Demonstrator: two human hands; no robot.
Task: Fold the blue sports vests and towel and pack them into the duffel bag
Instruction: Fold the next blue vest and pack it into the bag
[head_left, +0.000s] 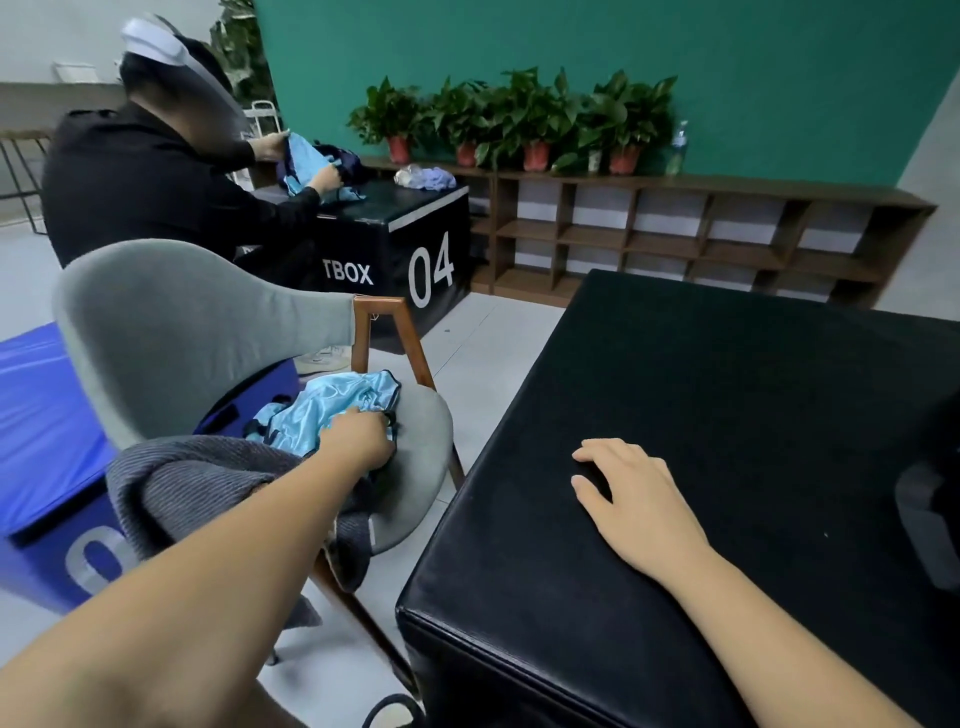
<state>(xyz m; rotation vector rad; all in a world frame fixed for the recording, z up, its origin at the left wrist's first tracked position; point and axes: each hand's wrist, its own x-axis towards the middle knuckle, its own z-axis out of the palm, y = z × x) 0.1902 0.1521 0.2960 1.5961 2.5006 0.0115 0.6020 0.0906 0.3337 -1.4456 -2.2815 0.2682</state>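
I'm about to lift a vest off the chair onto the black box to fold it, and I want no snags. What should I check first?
1. Left hand on the blue vests: ok; firm grip: cannot tell.
2. Right hand free: ok, flat on the black box, empty.
3. Bare folding room on the box: ok.
4. Grey towel clear of the vests: not ok, it touches them on the chair.
5. Duffel bag in sight: cannot tell.
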